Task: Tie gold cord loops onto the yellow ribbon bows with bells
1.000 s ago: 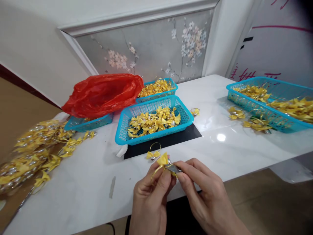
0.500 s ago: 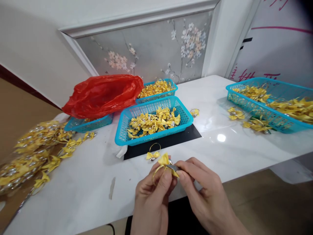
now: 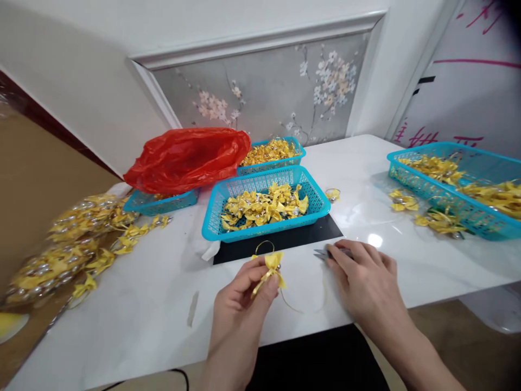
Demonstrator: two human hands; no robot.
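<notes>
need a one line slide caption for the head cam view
Left hand pinches a yellow ribbon bow over the white table, right hand rests on small snips, teal basket of bows behind.

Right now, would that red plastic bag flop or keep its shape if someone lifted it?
The red plastic bag would probably flop: it lies crumpled and sagging over a blue basket. It looks thin and glossy, so likely light and somewhat slippery.

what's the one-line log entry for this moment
left hand: pinching yellow ribbon bow | right hand: flat on small snips on white table | nearest: blue basket of bows
</notes>
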